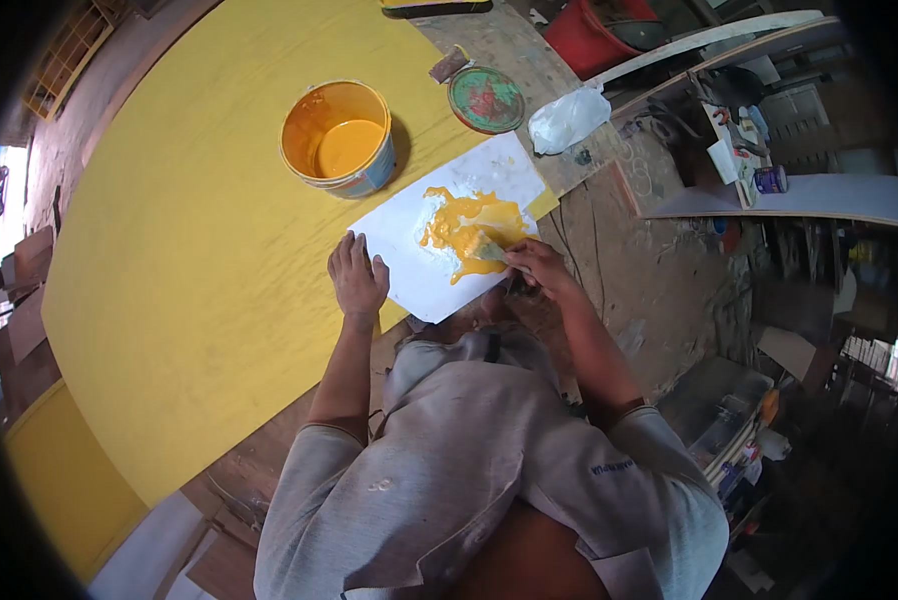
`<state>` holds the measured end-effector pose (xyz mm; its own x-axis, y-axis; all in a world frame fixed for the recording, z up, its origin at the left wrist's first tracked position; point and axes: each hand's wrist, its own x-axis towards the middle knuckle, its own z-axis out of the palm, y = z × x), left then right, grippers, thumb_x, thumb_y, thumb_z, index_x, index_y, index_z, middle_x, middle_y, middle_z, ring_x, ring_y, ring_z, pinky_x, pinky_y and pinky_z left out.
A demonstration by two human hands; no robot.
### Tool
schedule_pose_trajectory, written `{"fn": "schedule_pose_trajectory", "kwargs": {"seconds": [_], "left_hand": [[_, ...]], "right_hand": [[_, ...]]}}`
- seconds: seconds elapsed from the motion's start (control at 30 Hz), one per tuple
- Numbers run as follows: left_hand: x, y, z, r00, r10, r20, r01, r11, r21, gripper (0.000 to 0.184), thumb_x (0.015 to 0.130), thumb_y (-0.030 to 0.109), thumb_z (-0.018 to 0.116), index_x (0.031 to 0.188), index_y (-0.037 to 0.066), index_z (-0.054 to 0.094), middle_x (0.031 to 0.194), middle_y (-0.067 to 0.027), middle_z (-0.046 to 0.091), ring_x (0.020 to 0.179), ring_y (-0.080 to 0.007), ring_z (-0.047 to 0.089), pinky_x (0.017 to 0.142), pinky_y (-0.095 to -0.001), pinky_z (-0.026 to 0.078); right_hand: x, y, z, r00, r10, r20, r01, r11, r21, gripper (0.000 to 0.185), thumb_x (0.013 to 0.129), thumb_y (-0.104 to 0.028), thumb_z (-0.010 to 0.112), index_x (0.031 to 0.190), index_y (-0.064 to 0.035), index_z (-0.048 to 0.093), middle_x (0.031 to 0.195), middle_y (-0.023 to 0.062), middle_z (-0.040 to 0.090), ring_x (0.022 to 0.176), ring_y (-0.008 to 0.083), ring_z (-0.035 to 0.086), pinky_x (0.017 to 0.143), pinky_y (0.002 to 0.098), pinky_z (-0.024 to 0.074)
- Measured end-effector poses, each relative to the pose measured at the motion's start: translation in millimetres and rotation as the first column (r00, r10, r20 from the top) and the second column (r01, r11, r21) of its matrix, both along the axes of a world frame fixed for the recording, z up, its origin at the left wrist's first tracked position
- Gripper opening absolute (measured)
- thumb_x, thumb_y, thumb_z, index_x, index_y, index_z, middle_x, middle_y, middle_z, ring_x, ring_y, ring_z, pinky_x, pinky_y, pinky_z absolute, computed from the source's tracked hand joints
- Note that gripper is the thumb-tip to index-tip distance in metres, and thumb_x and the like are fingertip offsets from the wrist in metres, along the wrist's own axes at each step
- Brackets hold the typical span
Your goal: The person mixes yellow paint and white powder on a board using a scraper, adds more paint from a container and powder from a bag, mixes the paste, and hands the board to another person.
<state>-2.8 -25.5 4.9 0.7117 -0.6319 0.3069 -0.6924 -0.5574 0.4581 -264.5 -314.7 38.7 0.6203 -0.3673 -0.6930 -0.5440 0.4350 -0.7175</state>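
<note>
A white sheet [394, 240] lies on a yellow board [199, 230], with a spread patch of orange-yellow paint [459, 222] on it. My right hand [541, 266] is closed on a putty knife [487, 250], whose blade rests in the paint near the sheet's right edge. My left hand [357, 275] lies with fingers spread on the sheet's left corner. Beyond the sheet stands an open bucket [294, 140] with orange-yellow paint inside.
Past the sheet are a round lid [486, 100] with green and red stains, a brown block [449, 65] and a white plastic bag [569, 120]. A red bucket [579, 40] stands at the back. Shelves with tools and cans are at right.
</note>
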Motion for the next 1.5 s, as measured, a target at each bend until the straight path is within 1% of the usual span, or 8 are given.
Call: {"fn": "schedule_pose_trajectory", "kwargs": {"seconds": [0.27,0.37,0.53,0.77,0.97,1.13,1.33,1.5], "left_hand": [[0.2,2.8,-2.8,1.000,-0.010,0.012,0.010,1.000,-0.030,0.053,0.092,0.021,0.069,0.140,0.001,0.059,0.145,-0.0247,0.057,0.135,-0.0438,0.053,0.117,-0.0580,0.037],[1.5,1.9,-2.4,1.000,-0.012,0.005,0.013,0.999,-0.033,0.053,0.092,0.021,0.069,0.139,0.001,0.059,0.145,-0.0247,0.057,0.134,-0.0439,0.053,0.117,-0.0580,0.037],[2.1,2.9,0.1,1.000,-0.014,-0.014,0.013,0.999,-0.044,0.051,0.092,0.020,0.067,0.138,0.000,0.059,0.145,-0.0260,0.057,0.135,-0.0439,0.052,0.117,-0.0575,0.037],[1.7,1.2,-1.1,0.999,-0.034,-0.014,0.034,0.999,-0.003,0.052,0.093,0.021,0.066,0.139,-0.002,0.059,0.146,-0.0265,0.056,0.137,-0.0440,0.050,0.119,-0.0580,0.034],[1.2,1.6,-3.0,0.999,-0.042,0.005,0.042,0.999,0.018,0.052,0.094,0.022,0.066,0.138,-0.003,0.058,0.147,-0.0270,0.055,0.139,-0.0439,0.049,0.120,-0.0593,0.033],[0.6,1.9,-6.0,0.999,-0.045,0.027,0.045,0.999,0.014,0.052,0.094,0.022,0.065,0.138,-0.003,0.058,0.147,-0.0272,0.054,0.139,-0.0442,0.049,0.119,-0.0593,0.033],[1.1,2.0,-4.9,0.999,-0.047,0.028,0.046,0.999,0.018,0.052,0.094,0.023,0.065,0.139,-0.003,0.058,0.147,-0.0270,0.055,0.139,-0.0442,0.049,0.119,-0.0591,0.033],[0.3,2.4,-3.9,0.999,-0.042,0.032,0.041,0.999,0.010,0.053,0.094,0.022,0.065,0.140,-0.002,0.058,0.147,-0.0263,0.055,0.138,-0.0435,0.049,0.119,-0.0582,0.033]], "right_hand": [[45.7,34.9,17.5,0.983,0.061,0.175,0.018,0.907,-0.421,0.026,0.099,-0.025,0.074,0.113,-0.0042,0.068,0.084,0.0089,0.075,0.056,0.0091,0.057,0.051,0.0236,0.0448],[25.0,62.2,46.9,0.995,-0.075,0.059,0.088,0.966,-0.245,0.026,0.102,-0.029,0.073,0.115,-0.0067,0.065,0.087,0.0069,0.074,0.058,0.0073,0.056,0.051,0.0238,0.0423],[-5.4,157.9,13.4,0.913,-0.408,0.027,0.405,0.912,0.068,0.029,0.106,-0.029,0.066,0.120,-0.0051,0.058,0.084,0.0103,0.072,0.055,0.0124,0.059,0.048,0.0263,0.0456],[43.4,213.9,-13.6,0.829,-0.536,0.156,0.506,0.840,0.197,0.029,0.110,-0.024,0.060,0.126,-0.0012,0.052,0.090,0.0164,0.072,0.061,0.0198,0.066,0.054,0.0326,0.0541],[78.4,174.7,-5.1,0.714,-0.655,0.247,0.625,0.755,0.196,0.029,0.112,-0.024,0.055,0.122,0.0028,0.054,0.089,0.0193,0.071,0.067,0.0261,0.073,0.061,0.0367,0.0619],[58.8,138.6,4.8,0.714,-0.677,0.180,0.668,0.735,0.112,0.031,0.108,-0.026,0.062,0.121,0.0011,0.056,0.087,0.0168,0.071,0.063,0.0238,0.071,0.057,0.0345,0.0587],[-31.4,111.2,5.8,0.849,-0.506,0.153,0.504,0.862,0.055,0.026,0.105,-0.024,0.067,0.119,-0.0023,0.060,0.085,0.0139,0.073,0.052,0.0141,0.061,0.044,0.0273,0.0423],[-50.2,66.0,-6.1,0.916,-0.394,0.067,0.396,0.918,-0.007,0.024,0.104,-0.027,0.070,0.116,-0.0073,0.065,0.084,0.0081,0.073,0.051,0.0081,0.056,0.043,0.0252,0.0379]]}}
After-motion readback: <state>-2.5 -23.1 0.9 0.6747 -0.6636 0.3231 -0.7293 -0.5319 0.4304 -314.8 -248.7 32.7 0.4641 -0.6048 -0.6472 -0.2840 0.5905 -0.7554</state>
